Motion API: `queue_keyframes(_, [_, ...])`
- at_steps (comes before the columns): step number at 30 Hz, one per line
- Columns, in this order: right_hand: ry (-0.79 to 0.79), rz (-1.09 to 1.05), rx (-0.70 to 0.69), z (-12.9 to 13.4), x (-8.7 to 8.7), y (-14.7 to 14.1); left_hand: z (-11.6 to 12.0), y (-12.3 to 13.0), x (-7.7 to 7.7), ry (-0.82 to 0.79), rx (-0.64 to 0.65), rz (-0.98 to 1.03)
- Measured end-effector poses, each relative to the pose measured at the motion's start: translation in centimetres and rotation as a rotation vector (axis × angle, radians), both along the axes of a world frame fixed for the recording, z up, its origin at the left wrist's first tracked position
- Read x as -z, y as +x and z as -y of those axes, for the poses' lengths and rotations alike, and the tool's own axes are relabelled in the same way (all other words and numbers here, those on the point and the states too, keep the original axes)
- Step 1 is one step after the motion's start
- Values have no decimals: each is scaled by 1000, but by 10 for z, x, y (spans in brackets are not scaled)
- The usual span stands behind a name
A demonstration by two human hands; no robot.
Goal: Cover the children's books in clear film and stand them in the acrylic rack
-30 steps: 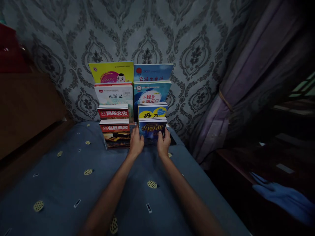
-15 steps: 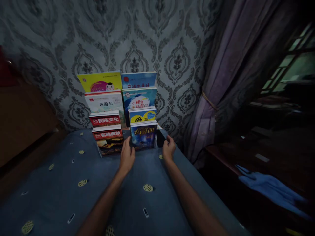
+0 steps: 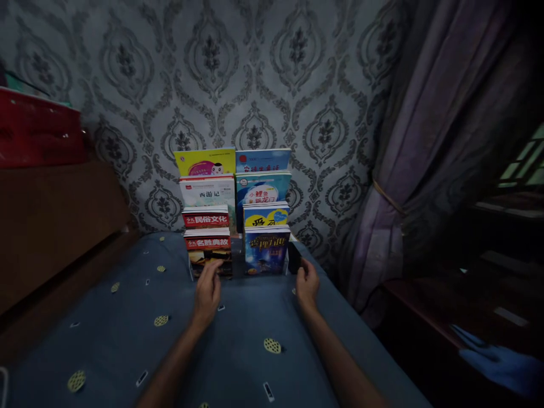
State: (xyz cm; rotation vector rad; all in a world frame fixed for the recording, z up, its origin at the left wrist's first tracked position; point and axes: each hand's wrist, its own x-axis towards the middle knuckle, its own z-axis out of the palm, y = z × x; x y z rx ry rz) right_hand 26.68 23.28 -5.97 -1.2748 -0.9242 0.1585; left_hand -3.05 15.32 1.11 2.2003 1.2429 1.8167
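Note:
Two columns of children's books stand in stepped rows on a clear-edged rack on the bed. The front left one is a red-titled book (image 3: 208, 243), and the front right one is a dark blue book (image 3: 267, 249). My left hand (image 3: 207, 292) is before the red-titled book's lower part, fingers loosely extended and holding nothing; I cannot tell whether it touches the cover. To the right of the blue book is a black flat object (image 3: 293, 258), perhaps a phone. Its right edge meets the curled fingers of my right hand (image 3: 307, 282).
A blue patterned bedsheet (image 3: 238, 351) lies under the rack. Behind is a patterned wall (image 3: 255, 85). A brown headboard (image 3: 59, 215) with a red container (image 3: 40, 130) on it is at left. A tied purple curtain (image 3: 374, 238) and a blue cloth (image 3: 501, 362) are at right.
My left hand has moved left, from the gap between the columns to the front of the red-titled book. My right hand stays by the black object. The view has swung left.

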Motion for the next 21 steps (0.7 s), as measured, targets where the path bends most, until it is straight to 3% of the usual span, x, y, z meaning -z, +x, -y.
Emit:
queue_keyframes(10, [-72, 20, -13, 11, -1, 6, -18, -57, 20, -160, -183, 299])
queue_keyframes(21, [-222, 35, 14, 35, 5, 16, -36, -81, 41, -346, -337, 405])
